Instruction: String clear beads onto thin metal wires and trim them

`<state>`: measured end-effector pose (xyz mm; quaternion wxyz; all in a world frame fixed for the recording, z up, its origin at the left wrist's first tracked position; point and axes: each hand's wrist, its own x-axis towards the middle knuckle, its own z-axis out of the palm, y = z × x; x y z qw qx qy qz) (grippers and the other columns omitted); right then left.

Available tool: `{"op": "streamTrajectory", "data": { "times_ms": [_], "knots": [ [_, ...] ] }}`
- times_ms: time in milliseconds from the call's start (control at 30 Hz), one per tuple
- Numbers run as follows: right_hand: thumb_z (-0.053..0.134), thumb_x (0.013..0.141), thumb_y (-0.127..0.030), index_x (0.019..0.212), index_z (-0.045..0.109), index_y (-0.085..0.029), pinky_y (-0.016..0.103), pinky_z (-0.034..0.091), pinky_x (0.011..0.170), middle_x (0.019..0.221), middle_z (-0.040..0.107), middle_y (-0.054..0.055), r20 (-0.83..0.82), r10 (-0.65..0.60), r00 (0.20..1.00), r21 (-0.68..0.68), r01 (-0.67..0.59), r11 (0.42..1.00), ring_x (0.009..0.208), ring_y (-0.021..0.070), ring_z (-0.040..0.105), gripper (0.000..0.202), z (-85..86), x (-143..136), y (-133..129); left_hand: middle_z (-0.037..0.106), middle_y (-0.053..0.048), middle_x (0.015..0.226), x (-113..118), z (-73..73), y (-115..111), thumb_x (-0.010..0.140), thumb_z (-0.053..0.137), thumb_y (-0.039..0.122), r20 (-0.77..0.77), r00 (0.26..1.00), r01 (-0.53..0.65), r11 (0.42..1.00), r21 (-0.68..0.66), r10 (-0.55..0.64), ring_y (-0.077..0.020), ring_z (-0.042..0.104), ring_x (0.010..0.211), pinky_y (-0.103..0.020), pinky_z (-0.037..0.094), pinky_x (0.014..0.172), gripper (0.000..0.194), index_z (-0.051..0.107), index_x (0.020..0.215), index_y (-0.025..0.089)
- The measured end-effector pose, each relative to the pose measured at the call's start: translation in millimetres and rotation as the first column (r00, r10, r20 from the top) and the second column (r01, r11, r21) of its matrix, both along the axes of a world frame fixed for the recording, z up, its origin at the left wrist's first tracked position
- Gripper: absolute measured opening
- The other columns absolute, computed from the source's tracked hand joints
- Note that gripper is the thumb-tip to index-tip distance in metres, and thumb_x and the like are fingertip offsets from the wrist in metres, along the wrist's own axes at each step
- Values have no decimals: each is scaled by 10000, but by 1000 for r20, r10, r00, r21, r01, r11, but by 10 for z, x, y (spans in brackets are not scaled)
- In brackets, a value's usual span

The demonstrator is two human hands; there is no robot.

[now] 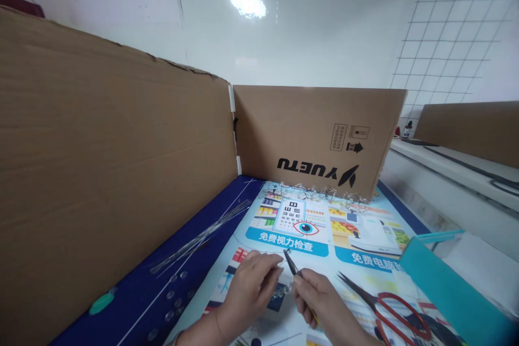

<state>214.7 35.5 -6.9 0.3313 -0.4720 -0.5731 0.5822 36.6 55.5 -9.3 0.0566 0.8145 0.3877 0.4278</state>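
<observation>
My right hand (318, 300) is closed around a pair of needle-nose pliers (291, 263), whose dark jaws point up and to the left; a bit of yellow handle shows below the fingers. Just left of the jaws, my left hand (253, 284) has thumb and forefinger pinched together. What lies in that pinch is too small to make out. A tiny clear piece appears by the plier tips. Both hands are above the printed sheet (231, 248). To the right of my right hand, red-handled scissors (399, 313) lie with blades pointing up-left.
Cardboard panels rise at the left (113, 162) and back (263, 135). Thin wires (203, 238), round clear discs (170, 294) and a green piece (101, 304) lie on the blue surface. Small clear wire pieces (312, 193) line the back panel. A teal box (450, 286) stands right.
</observation>
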Motion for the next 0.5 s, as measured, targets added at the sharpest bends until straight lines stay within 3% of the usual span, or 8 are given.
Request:
{"op": "streamTrajectory", "data": {
  "times_ms": [133,267,400,500],
  "knots": [
    [415,812,-499,700,464,-170,162,218,337,508,456,-51,24,7,1000,-21,-7,1000,357,45,358,351,0,-19,-19,654,-37,850,14,-40,-2,828,496,174,53,999,-5,999,-41,7,-167,549,747,-288,397,702,165,553,981,198],
    [414,811,-498,684,451,-173,167,225,352,505,444,-54,78,-8,997,23,6,1000,367,46,350,350,28,-17,-25,636,-17,787,61,51,-40,847,456,205,138,990,40,969,-244,-6,-147,540,714,-259,396,687,130,585,857,194],
    [413,814,-509,672,444,-176,176,241,380,521,442,-49,125,-19,992,90,8,996,401,52,350,363,40,1,-14,531,12,643,95,148,-55,847,425,230,330,944,184,866,-465,-23,-114,474,621,-212,373,587,204,536,689,167],
    [416,812,-516,660,427,-183,184,240,388,528,444,-47,145,-29,989,113,12,994,406,55,342,366,13,7,-7,481,30,601,100,138,-24,834,437,258,449,893,295,761,-578,-6,-94,424,553,-194,335,521,202,505,671,160]
  ]
}}
